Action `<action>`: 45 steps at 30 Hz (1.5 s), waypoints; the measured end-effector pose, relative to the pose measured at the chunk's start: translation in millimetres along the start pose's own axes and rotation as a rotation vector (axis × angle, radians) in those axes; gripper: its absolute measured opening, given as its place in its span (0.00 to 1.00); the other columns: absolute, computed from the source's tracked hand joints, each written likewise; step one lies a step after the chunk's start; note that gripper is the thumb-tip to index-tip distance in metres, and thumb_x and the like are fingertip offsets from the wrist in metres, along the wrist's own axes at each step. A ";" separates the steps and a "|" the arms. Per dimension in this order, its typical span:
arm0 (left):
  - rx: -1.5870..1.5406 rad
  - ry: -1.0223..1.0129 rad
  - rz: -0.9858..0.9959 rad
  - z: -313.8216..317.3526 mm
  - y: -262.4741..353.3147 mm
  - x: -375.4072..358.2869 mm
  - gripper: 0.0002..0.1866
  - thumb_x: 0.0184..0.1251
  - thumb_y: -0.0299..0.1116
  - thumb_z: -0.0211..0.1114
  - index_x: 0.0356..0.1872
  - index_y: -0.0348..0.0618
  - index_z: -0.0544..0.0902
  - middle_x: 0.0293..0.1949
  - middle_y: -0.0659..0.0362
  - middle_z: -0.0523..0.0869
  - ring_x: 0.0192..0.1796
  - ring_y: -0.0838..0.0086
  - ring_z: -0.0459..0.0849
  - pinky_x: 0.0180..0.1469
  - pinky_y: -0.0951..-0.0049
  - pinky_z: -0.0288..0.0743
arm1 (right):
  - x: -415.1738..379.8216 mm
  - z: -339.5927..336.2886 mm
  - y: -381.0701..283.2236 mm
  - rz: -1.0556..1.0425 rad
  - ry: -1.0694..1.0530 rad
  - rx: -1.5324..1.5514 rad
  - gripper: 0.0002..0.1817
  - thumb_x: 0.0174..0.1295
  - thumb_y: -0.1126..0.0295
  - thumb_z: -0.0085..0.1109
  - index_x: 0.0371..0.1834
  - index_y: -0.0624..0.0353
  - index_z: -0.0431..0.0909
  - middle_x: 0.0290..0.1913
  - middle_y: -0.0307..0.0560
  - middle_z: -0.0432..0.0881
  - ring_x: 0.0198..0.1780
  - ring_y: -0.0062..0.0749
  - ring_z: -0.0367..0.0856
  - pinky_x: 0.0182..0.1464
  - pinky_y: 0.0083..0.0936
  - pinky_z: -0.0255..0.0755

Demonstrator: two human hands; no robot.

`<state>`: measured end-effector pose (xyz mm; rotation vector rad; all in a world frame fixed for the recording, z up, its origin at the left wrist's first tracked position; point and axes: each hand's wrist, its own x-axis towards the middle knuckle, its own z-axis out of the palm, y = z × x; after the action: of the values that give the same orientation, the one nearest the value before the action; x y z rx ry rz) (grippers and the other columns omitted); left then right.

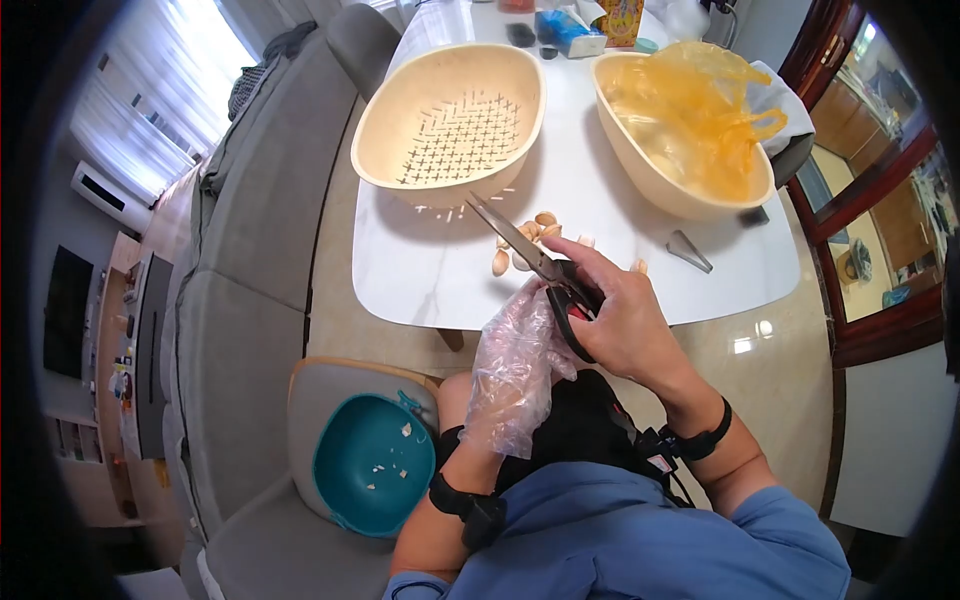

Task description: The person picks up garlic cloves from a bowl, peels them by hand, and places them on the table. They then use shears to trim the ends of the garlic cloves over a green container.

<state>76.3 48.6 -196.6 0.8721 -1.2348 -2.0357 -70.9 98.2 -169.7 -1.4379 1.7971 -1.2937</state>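
My right hand [626,318] is closed around the black-and-red handles of a pair of scissors [520,240], whose metal blades point away to the upper left. My left hand [515,370], in a clear plastic glove, is curled just below the scissors' pivot. Its fingertips are partly hidden, and what they pinch, if anything, cannot be made out. Beyond the blades, a small heap of tan oval pieces [545,219], like garlic cloves or nuts in their skins, lies on the white table [420,275]. One more such piece [640,266] lies to the right of my right hand.
A cream perforated basket [370,150] stands at the table's far left. Across from it, a cream basin [640,170] holds a yellow plastic bag [690,105]. Metal tweezers [690,252] lie at right. On a grey chair [305,400], a teal bowl [335,440] contains pale scraps.
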 end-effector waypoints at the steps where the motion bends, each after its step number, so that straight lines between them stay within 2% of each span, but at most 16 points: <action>1: -0.033 -0.020 -0.006 -1.0 0.0 3.1 0.20 0.85 0.37 0.59 0.67 0.34 0.79 0.46 0.63 0.88 0.39 0.85 0.82 0.41 0.80 0.78 | -0.2 -2.1 -2.4 0.000 0.003 -0.004 0.34 0.61 0.75 0.67 0.75 0.56 0.75 0.42 0.60 0.90 0.40 0.44 0.90 0.50 0.31 0.81; 4: -0.082 -0.021 0.012 -2.9 -12.2 12.3 0.20 0.84 0.36 0.61 0.67 0.34 0.79 0.48 0.62 0.88 0.42 0.84 0.83 0.43 0.80 0.78 | -1.8 -7.3 -6.5 0.083 -0.064 -0.097 0.37 0.61 0.75 0.66 0.78 0.55 0.72 0.39 0.62 0.90 0.38 0.47 0.90 0.49 0.34 0.81; 10: -0.123 0.006 -0.013 -3.0 -1.6 7.6 0.18 0.84 0.35 0.60 0.64 0.32 0.79 0.45 0.59 0.87 0.42 0.81 0.83 0.44 0.79 0.79 | -6.1 -6.9 3.1 -0.011 -0.049 -0.034 0.38 0.61 0.75 0.67 0.79 0.56 0.70 0.41 0.63 0.89 0.38 0.46 0.89 0.48 0.34 0.81; 13: -0.238 -0.023 -0.041 -2.9 2.2 3.4 0.15 0.85 0.35 0.59 0.59 0.33 0.80 0.42 0.59 0.85 0.40 0.79 0.82 0.42 0.78 0.77 | -11.6 -10.1 6.6 0.010 0.008 0.136 0.37 0.62 0.74 0.68 0.78 0.57 0.71 0.43 0.61 0.89 0.41 0.43 0.90 0.50 0.31 0.80; 14: -0.339 -0.012 -0.079 -3.2 2.7 3.0 0.12 0.84 0.34 0.59 0.55 0.35 0.82 0.40 0.62 0.84 0.40 0.80 0.80 0.42 0.78 0.75 | -17.3 -16.6 0.8 0.033 0.033 0.071 0.36 0.61 0.73 0.69 0.76 0.57 0.73 0.45 0.59 0.89 0.43 0.41 0.90 0.51 0.31 0.81; 19: -0.439 -0.052 -0.104 -13.0 -3.3 5.4 0.12 0.84 0.31 0.57 0.58 0.34 0.80 0.41 0.61 0.83 0.41 0.78 0.80 0.44 0.76 0.75 | -47.2 -32.3 8.5 -0.036 0.038 -0.115 0.34 0.57 0.71 0.76 0.69 0.58 0.78 0.47 0.55 0.86 0.47 0.41 0.88 0.52 0.36 0.80; 21: -0.170 -0.039 -0.005 -15.3 -7.7 4.7 0.13 0.82 0.26 0.57 0.61 0.35 0.80 0.45 0.61 0.84 0.45 0.77 0.81 0.48 0.74 0.78 | -54.1 -33.7 14.7 -0.077 0.004 -0.186 0.35 0.56 0.71 0.77 0.70 0.57 0.78 0.45 0.54 0.85 0.46 0.43 0.86 0.52 0.37 0.79; 25: -0.294 -0.065 -0.046 -6.6 -11.0 5.1 0.14 0.79 0.22 0.58 0.61 0.36 0.80 0.48 0.60 0.84 0.49 0.76 0.82 0.52 0.72 0.79 | -60.7 -29.0 25.2 -0.186 -0.030 -0.308 0.39 0.51 0.71 0.75 0.71 0.54 0.76 0.40 0.50 0.78 0.44 0.46 0.79 0.50 0.39 0.76; 27: 0.338 -0.045 0.101 -1.4 -2.4 -0.6 0.16 0.79 0.21 0.58 0.64 0.35 0.79 0.51 0.59 0.85 0.51 0.74 0.83 0.55 0.71 0.78 | -61.2 -27.3 24.2 -0.187 -0.041 -0.341 0.39 0.50 0.71 0.74 0.72 0.54 0.76 0.40 0.50 0.77 0.44 0.46 0.78 0.50 0.39 0.75; 31: 0.588 -0.043 0.227 1.5 -3.6 -1.3 0.16 0.79 0.21 0.57 0.64 0.35 0.78 0.50 0.59 0.85 0.49 0.74 0.83 0.55 0.71 0.78 | -61.0 -26.5 20.8 -0.190 -0.020 -0.422 0.42 0.47 0.71 0.78 0.71 0.56 0.78 0.40 0.50 0.77 0.44 0.44 0.77 0.49 0.37 0.75; 33: 0.040 0.011 0.156 1.9 -14.2 1.0 0.13 0.81 0.24 0.58 0.61 0.34 0.78 0.48 0.58 0.85 0.46 0.74 0.82 0.53 0.71 0.78 | -60.7 -27.8 20.9 -0.197 -0.010 -0.444 0.42 0.46 0.71 0.78 0.72 0.56 0.77 0.40 0.50 0.76 0.44 0.45 0.77 0.49 0.37 0.75; 34: 0.040 0.009 0.155 1.8 -15.5 0.8 0.13 0.81 0.24 0.58 0.61 0.34 0.78 0.48 0.58 0.85 0.46 0.74 0.82 0.53 0.71 0.78 | -60.4 -28.6 21.3 -0.182 -0.021 -0.436 0.41 0.48 0.70 0.75 0.72 0.55 0.77 0.40 0.50 0.76 0.44 0.46 0.76 0.50 0.38 0.75; 36: -0.320 0.007 0.033 2.3 -15.7 -0.4 0.11 0.83 0.28 0.58 0.59 0.34 0.79 0.47 0.57 0.84 0.45 0.76 0.81 0.50 0.72 0.77 | -60.1 -29.6 21.3 -0.163 -0.031 -0.425 0.40 0.49 0.70 0.72 0.72 0.54 0.76 0.41 0.51 0.75 0.45 0.47 0.76 0.50 0.39 0.75; 40: -0.023 -0.090 0.156 -4.3 -17.9 -2.8 0.13 0.84 0.29 0.57 0.61 0.35 0.77 0.48 0.58 0.83 0.47 0.76 0.81 0.51 0.73 0.76 | -58.6 -31.1 19.1 -0.136 -0.048 -0.379 0.41 0.49 0.70 0.77 0.73 0.57 0.76 0.40 0.51 0.78 0.43 0.44 0.78 0.49 0.37 0.75; 42: -0.498 -0.092 -0.003 0.6 -11.9 -4.0 0.14 0.83 0.27 0.56 0.63 0.36 0.76 0.50 0.58 0.83 0.49 0.76 0.81 0.52 0.73 0.78 | -57.4 -31.9 19.8 -0.115 -0.056 -0.362 0.41 0.50 0.70 0.78 0.73 0.57 0.76 0.40 0.51 0.78 0.43 0.44 0.79 0.49 0.38 0.75; 45: -0.508 -0.098 -0.046 5.0 -8.5 -4.0 0.15 0.83 0.26 0.56 0.65 0.36 0.76 0.52 0.58 0.82 0.51 0.76 0.81 0.54 0.73 0.79 | -57.0 -33.6 21.2 -0.110 -0.060 -0.313 0.40 0.51 0.71 0.71 0.74 0.55 0.75 0.39 0.50 0.77 0.44 0.46 0.77 0.51 0.40 0.75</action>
<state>73.5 57.5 -201.6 0.5643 -0.6895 -2.3012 -90.3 163.4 -184.1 -1.7441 1.9689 -1.0394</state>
